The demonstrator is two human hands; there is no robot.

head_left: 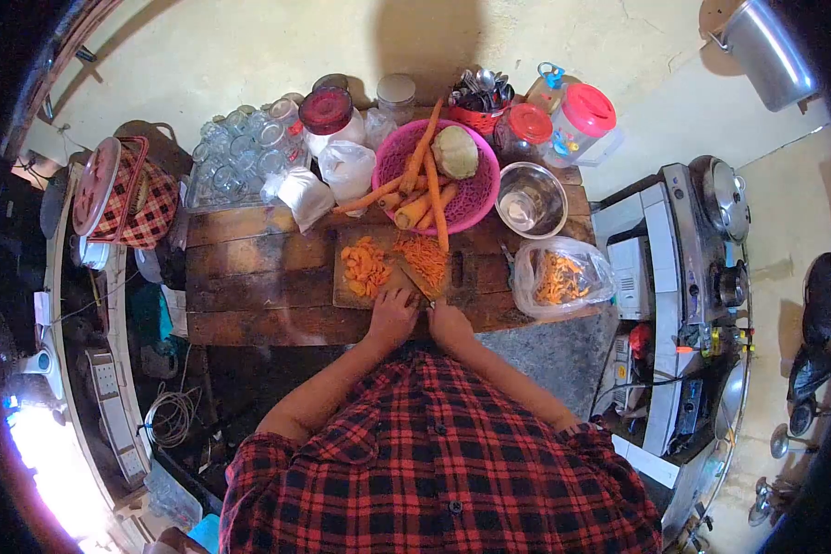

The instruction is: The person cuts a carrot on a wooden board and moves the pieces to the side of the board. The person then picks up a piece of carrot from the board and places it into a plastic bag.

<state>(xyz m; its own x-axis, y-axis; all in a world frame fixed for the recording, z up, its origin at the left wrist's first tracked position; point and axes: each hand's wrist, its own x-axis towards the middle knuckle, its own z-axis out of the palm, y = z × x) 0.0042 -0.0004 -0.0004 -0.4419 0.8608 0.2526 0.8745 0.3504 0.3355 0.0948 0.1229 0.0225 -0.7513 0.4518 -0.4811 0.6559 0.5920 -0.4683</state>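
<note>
A wooden cutting board (pixel 349 295) lies on the wooden table (pixel 249 277) with a pile of carrot slices (pixel 366 267) and a heap of shredded carrot (pixel 425 257) on it. My left hand (pixel 392 314) rests on the board's near edge, fingers curled over a piece of carrot. My right hand (pixel 449 323) sits beside it, closed on a knife handle; the blade is barely visible. A pink basket (pixel 475 198) behind the board holds whole carrots (pixel 422 148) and a cabbage (pixel 456 152).
A steel bowl (pixel 531 198) and a clear bag of carrot pieces (pixel 561 277) sit to the right. Glass jars (pixel 240 148), red-lidded containers (pixel 327 113) and white bags (pixel 346 171) crowd the back. A stove (pixel 711 249) stands at right, a checked basket (pixel 134 194) at left.
</note>
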